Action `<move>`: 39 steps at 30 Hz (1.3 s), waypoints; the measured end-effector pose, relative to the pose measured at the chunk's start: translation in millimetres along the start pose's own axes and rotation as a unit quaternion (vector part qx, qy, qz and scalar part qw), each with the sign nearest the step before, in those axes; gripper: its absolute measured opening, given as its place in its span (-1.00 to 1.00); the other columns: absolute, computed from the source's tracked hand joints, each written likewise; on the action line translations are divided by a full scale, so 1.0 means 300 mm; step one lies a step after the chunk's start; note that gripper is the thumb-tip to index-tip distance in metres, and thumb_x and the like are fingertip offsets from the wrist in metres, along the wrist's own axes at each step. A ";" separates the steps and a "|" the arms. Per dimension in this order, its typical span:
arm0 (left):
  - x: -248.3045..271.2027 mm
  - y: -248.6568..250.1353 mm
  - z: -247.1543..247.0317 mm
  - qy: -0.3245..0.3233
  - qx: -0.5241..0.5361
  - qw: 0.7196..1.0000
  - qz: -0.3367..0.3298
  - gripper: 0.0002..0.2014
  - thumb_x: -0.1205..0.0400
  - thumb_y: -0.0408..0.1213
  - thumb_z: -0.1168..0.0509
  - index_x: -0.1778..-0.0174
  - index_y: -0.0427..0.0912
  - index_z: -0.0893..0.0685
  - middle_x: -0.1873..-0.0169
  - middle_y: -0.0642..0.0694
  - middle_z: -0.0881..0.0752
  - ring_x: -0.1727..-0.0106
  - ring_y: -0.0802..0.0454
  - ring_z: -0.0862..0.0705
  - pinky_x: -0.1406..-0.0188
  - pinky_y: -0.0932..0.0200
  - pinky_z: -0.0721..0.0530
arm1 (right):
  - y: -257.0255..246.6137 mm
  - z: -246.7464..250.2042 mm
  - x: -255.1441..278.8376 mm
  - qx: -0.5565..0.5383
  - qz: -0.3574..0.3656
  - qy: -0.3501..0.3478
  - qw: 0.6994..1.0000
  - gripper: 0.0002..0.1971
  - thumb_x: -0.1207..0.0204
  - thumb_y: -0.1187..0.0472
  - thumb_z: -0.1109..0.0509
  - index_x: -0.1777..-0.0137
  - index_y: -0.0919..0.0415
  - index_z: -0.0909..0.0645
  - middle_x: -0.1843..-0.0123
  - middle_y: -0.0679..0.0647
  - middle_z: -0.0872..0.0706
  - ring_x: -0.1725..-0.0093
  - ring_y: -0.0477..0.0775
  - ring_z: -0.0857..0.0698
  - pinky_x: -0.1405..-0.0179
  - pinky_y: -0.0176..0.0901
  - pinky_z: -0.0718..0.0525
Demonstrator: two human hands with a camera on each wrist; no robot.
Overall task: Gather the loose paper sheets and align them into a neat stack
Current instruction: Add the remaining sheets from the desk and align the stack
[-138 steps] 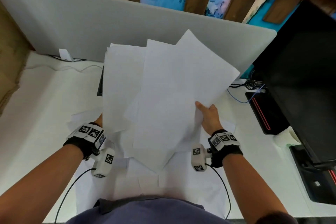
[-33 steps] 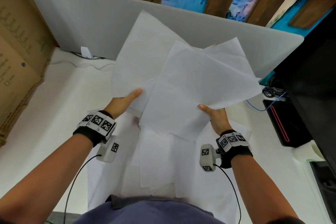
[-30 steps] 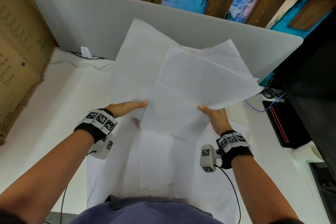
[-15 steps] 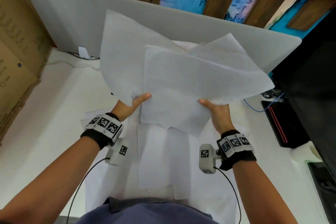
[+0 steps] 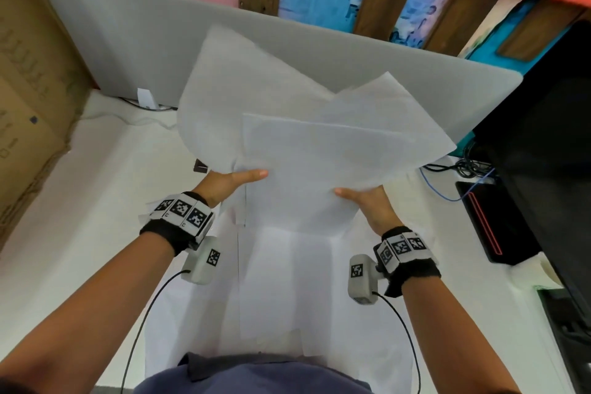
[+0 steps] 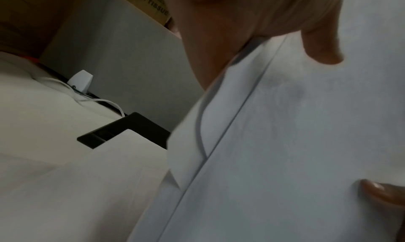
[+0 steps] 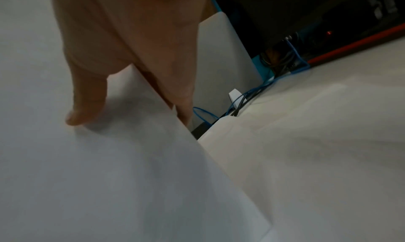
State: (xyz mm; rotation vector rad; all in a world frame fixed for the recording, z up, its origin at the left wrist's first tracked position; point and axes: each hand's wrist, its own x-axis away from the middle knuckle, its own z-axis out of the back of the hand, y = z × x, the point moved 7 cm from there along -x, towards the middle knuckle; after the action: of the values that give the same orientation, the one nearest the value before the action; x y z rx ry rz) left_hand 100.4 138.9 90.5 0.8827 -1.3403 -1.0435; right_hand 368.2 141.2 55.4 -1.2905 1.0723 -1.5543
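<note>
Both hands pinch the fanned paper sheets (image 5: 319,144) at their near edge, held in the air above the desk: left hand (image 5: 224,184) w/ thumb on top at the left side, right hand (image 5: 372,201) w/ thumb on top at the right; fingers presumably go beneath, mostly hidden. Left wrist view: thumb presses the top sheet, staggered sheet edges visible just beside it. Right wrist view: thumb on top, a finger under the edge.

Nearest the body, more sheets (image 5: 287,291) lie flat on the white desk (image 5: 80,217), overlapping, not squared. Held bundle rises away from the grips toward the grey divider (image 5: 144,41), corners splayed left and right, so long axes disagree. Hands are about level; neither is clearly nearer the loose sheets below. Judgement: squaring calls for bringing the splayed far corners into line. Beyond, right: dark monitor (image 5: 550,137), cables.
</note>
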 end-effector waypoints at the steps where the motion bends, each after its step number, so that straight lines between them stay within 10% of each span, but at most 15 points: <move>1: -0.006 0.017 -0.004 0.008 -0.001 1.000 -0.016 -0.85 -0.53 -0.35 -0.40 0.10 -0.03 -0.61 0.18 0.22 -0.59 -0.02 0.22 -0.57 0.14 0.64 -0.51 | -0.012 0.001 0.005 -0.006 0.007 0.007 1.000 -0.66 -0.24 0.37 -0.61 -0.03 0.39 -0.69 0.25 -0.02 -0.80 0.21 -0.08 -0.78 0.10 -0.24 -0.71; 4: -0.027 0.046 0.010 0.043 0.006 0.997 -0.061 -0.76 -0.47 -0.40 -0.45 0.06 -0.01 -0.62 0.09 0.14 -0.68 -0.04 0.17 -0.66 -0.37 0.10 -0.53 | -0.066 0.032 0.018 -0.083 0.047 0.040 0.995 -0.53 -0.15 0.24 -0.67 -0.08 0.28 -0.67 0.04 0.12 -0.79 0.02 0.07 -0.79 -0.06 -0.05 -0.71; 7: -0.024 0.046 0.010 0.045 0.013 0.997 -0.055 -0.65 -0.50 -0.34 -0.43 -0.20 -0.19 -0.61 0.08 0.16 -0.66 -0.06 0.18 -0.62 -0.30 0.19 -0.49 | -0.116 0.056 0.013 -0.124 0.075 0.053 0.988 -0.38 0.04 0.01 -0.73 -0.05 0.14 -0.68 -0.07 0.17 -0.77 -0.10 0.17 -0.76 -0.15 0.03 -0.70; 12: -0.003 0.071 0.012 0.063 0.019 0.995 -0.073 -0.60 -0.52 -0.44 -0.39 -0.28 -0.42 -0.56 -0.01 -0.21 -0.75 -0.07 0.05 -0.70 -0.35 0.01 -0.54 | -0.146 0.019 0.009 -0.078 0.090 0.009 0.993 -0.56 -0.33 0.40 -0.53 -0.21 0.15 -0.60 -0.16 0.13 -0.74 -0.18 0.16 -0.71 -0.28 0.12 -0.62; 14: 0.000 0.088 0.012 0.081 0.012 0.992 -0.094 -0.63 -0.55 -0.47 -0.35 -0.26 -0.53 -0.54 -0.04 -0.29 -0.71 -0.08 -0.06 -0.69 -0.18 0.24 -0.62 | -0.155 0.011 0.024 -0.088 0.095 0.000 0.992 -0.54 -0.28 0.36 -0.54 -0.21 0.18 -0.59 -0.09 0.06 -0.76 -0.11 0.08 -0.74 -0.17 0.04 -0.65; 18: -0.001 0.097 0.000 0.082 0.003 0.990 -0.116 -0.69 -0.56 -0.51 -0.32 -0.21 -0.51 -0.57 0.03 -0.04 -0.63 0.19 0.46 -0.63 0.10 0.64 -0.57 | -0.256 0.115 0.074 -0.163 0.150 0.085 0.971 -0.70 -0.38 0.30 -0.48 -0.08 0.06 -0.57 0.05 -0.10 -0.77 0.04 -0.10 -0.74 0.08 -0.13 -0.69; 23: 0.005 0.094 0.002 0.089 0.007 0.988 -0.127 -0.68 -0.57 -0.49 -0.32 -0.16 -0.66 -0.55 0.10 -0.41 -0.74 -0.02 -0.19 -0.70 0.09 0.44 -0.63 | -0.594 0.215 0.233 -0.022 0.376 0.215 0.901 -0.54 -0.40 -0.09 -0.45 -0.20 0.12 -0.48 -0.08 -0.03 -0.64 -0.12 -0.13 -0.64 -0.18 -0.22 -0.60; 26: -0.010 0.079 0.003 0.079 0.016 0.989 -0.128 -0.75 -0.55 -0.44 -0.36 -0.14 -0.31 -0.59 0.06 -0.03 -0.66 0.08 0.22 -0.65 0.05 0.56 -0.60 | -0.788 0.042 0.346 0.239 0.507 0.198 0.804 -0.57 -0.50 -0.08 -0.37 -0.16 0.27 -0.61 -0.09 -0.01 -0.66 -0.13 -0.04 -0.62 -0.22 -0.13 -0.55; 30: -0.038 0.047 0.022 0.084 0.037 0.988 -0.125 -0.67 -0.50 -0.38 -0.42 -0.16 -0.15 -0.56 -0.01 -0.01 -0.66 -0.13 0.07 -0.61 -0.30 0.20 -0.50 | -0.862 -0.281 0.394 0.482 0.500 0.086 0.714 -0.43 -0.44 -0.32 -0.23 -0.21 0.09 -0.65 -0.07 0.00 -0.75 -0.12 0.10 -0.65 -0.18 0.05 -0.39; 33: -0.045 0.031 0.021 0.074 0.047 0.989 -0.118 -0.64 -0.50 -0.35 -0.43 -0.19 -0.11 -0.54 -0.06 0.01 -0.63 -0.17 0.08 -0.57 -0.31 0.18 -0.46 | -0.860 -0.387 0.383 0.582 0.476 0.072 0.655 -0.64 -0.59 -0.13 -0.20 -0.22 0.02 -0.62 -0.07 0.02 -0.72 -0.14 0.10 -0.57 -0.13 -0.02 -0.23; 36: -0.054 0.011 0.021 0.071 0.025 0.994 -0.084 -0.70 -0.52 -0.26 -0.42 -0.15 -0.16 -0.58 -0.02 0.00 -0.64 -0.16 0.03 -0.59 -0.23 0.20 -0.47 | -0.881 -0.373 0.371 0.581 0.471 0.082 0.659 -0.76 -0.64 0.06 -0.17 -0.09 0.04 -0.67 0.00 0.04 -0.73 -0.08 0.09 -0.56 0.07 -0.10 -0.08; 39: -0.061 0.037 0.015 0.038 0.024 0.990 -0.134 -0.85 -0.54 -0.40 -0.38 0.05 -0.11 -0.63 0.17 0.18 -0.76 -0.02 0.15 -0.73 -0.16 0.21 -0.62 | -0.908 -0.302 0.357 0.471 0.488 0.101 0.728 -0.83 -0.55 0.09 -0.27 0.22 0.08 -0.63 0.32 -0.08 -0.65 0.17 0.07 -0.57 0.11 -0.08 -0.29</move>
State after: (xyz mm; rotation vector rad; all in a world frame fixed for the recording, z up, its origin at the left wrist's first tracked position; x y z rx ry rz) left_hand 97.7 159.9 95.3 1.1515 -1.2093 -1.1745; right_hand 244.4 128.2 335.5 0.1960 0.6678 -1.0735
